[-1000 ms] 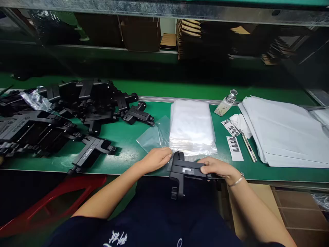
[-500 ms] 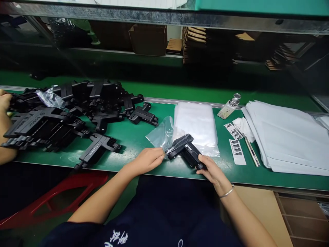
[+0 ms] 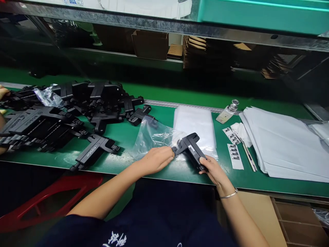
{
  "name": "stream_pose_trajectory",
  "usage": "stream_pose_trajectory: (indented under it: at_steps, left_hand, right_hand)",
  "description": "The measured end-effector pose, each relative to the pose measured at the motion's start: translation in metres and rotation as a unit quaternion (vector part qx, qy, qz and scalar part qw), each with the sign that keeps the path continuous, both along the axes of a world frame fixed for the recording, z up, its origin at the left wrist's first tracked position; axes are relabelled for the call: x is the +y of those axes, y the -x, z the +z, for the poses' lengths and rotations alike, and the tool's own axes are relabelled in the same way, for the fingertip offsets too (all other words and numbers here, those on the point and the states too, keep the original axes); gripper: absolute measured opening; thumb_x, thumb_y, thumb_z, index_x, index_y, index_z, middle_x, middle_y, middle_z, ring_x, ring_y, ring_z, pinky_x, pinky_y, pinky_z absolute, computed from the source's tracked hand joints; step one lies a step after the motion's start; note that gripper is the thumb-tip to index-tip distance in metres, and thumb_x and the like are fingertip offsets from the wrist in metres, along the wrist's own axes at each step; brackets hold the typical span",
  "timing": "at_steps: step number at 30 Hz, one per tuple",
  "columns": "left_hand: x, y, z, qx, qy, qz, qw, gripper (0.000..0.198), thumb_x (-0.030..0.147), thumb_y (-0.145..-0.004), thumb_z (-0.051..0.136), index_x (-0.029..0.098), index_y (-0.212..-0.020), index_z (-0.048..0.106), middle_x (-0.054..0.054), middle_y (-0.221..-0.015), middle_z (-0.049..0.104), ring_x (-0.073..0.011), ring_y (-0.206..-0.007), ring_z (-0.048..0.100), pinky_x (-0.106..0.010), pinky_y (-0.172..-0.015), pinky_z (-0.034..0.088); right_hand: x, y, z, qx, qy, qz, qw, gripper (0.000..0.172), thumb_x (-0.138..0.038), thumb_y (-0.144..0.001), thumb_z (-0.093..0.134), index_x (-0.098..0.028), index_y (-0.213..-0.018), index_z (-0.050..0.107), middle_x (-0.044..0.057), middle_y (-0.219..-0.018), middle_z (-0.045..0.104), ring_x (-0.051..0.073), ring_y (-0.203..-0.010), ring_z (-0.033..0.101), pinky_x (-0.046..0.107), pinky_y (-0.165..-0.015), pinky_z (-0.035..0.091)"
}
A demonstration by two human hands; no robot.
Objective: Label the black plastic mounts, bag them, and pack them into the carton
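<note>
My right hand (image 3: 214, 169) grips the lower end of a black T-shaped plastic bracket (image 3: 192, 151), which has a small white label on its stem. My left hand (image 3: 158, 160) is closed at the left tip of the bracket's crossbar. Just behind that hand a clear plastic bag (image 3: 147, 139) lies spread and crumpled; whether the left fingers also pinch its edge is hidden. Under and behind the bracket is a stack of clear bags (image 3: 194, 118). To the left, a similar bracket marked BOSCH (image 3: 94, 151) lies on the green bench (image 3: 133, 168).
Many black brackets (image 3: 46, 123) are piled at the left, near another person's hand (image 3: 3, 92). Toward the right are a pump bottle (image 3: 227, 113), label strips (image 3: 235, 156), a pen-like tool (image 3: 249, 156) and white sheets (image 3: 288, 144). A metal shelf edge (image 3: 164, 25) crosses above.
The clear bag has come off the bracket's crossbar and spreads out to the left behind my left hand. My left hand has shifted slightly right, to the crossbar's tip; the bracket has turned slightly.
</note>
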State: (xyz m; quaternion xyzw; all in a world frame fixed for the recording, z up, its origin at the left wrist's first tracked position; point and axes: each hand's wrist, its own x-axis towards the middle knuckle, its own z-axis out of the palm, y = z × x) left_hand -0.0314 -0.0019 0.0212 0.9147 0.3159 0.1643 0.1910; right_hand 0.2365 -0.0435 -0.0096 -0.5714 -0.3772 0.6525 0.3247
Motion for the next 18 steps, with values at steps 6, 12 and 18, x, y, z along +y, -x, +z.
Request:
stream_pose_trajectory:
  at_steps: [6, 12, 18]
  left_hand:
    - [0.007, 0.000, 0.005, 0.024, 0.045, -0.055, 0.997, 0.028, 0.027, -0.099, 0.031, 0.020, -0.086, 0.054, -0.004, -0.083, 0.059, -0.0184, -0.079, 0.054, -0.029, -0.070, 0.041]
    - [-0.011, 0.026, 0.013, -0.002, 0.084, -0.092, 0.992, 0.034, 0.030, -0.101, 0.029, 0.019, -0.077, 0.051, -0.003, -0.073, 0.056, -0.0159, -0.067, 0.049, -0.028, -0.064, 0.037]
    - [-0.011, 0.012, 0.010, -0.087, 0.037, -0.029, 0.995, 0.036, 0.029, -0.101, 0.026, 0.018, -0.080, 0.052, -0.003, -0.073, 0.057, -0.0154, -0.068, 0.051, -0.028, -0.065, 0.041]
  right_hand:
    - [0.007, 0.003, 0.002, 0.052, 0.026, 0.230, 0.971, 0.045, -0.052, -0.066, 0.079, -0.014, -0.090, 0.072, 0.004, -0.077, 0.063, 0.014, -0.069, 0.058, 0.019, -0.049, 0.049]
    - [0.012, 0.005, -0.014, 0.095, 0.072, 0.059, 0.991, 0.053, -0.064, -0.058, 0.078, -0.014, -0.073, 0.066, -0.001, -0.058, 0.056, 0.008, -0.048, 0.050, 0.017, -0.040, 0.046]
    - [0.003, 0.037, -0.001, -0.113, -0.073, 0.014, 0.991, 0.047, -0.054, -0.068, 0.073, -0.016, -0.095, 0.067, 0.005, -0.078, 0.067, 0.018, -0.066, 0.062, 0.029, -0.056, 0.054]
